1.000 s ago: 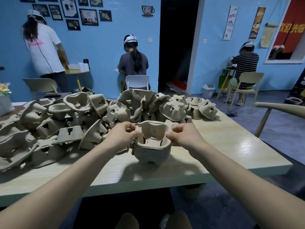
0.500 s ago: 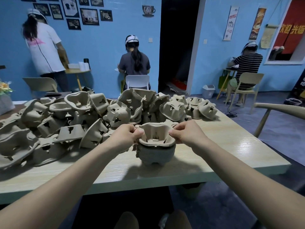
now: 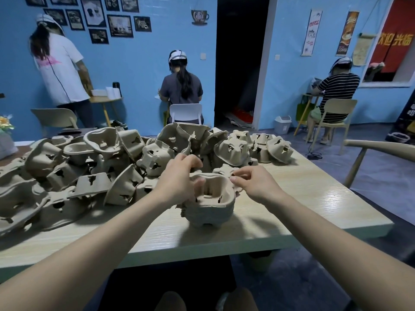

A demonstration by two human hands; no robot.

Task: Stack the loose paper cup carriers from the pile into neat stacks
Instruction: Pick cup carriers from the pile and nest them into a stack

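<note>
A short stack of brown pulp cup carriers stands upright on the wooden table, just in front of me. My left hand grips the stack's left rim, thumb down inside the top carrier's cup and the lower fingers on the outer wall. My right hand hovers at the right rim with its fingers loosely curled and nothing between them. The loose pile of carriers sprawls over the table's left and far side, lying at all angles.
More loose carriers lie at the far right of the pile. A wooden chair arm juts in at the right. Three people work at small tables along the blue walls. Bare tabletop lies to the right of the stack and in front of it.
Both hands pinched the top carrier's rim and pressed it down onto the stack. Now my right hand has come off the rim and my left thumb has gone into the cup.
</note>
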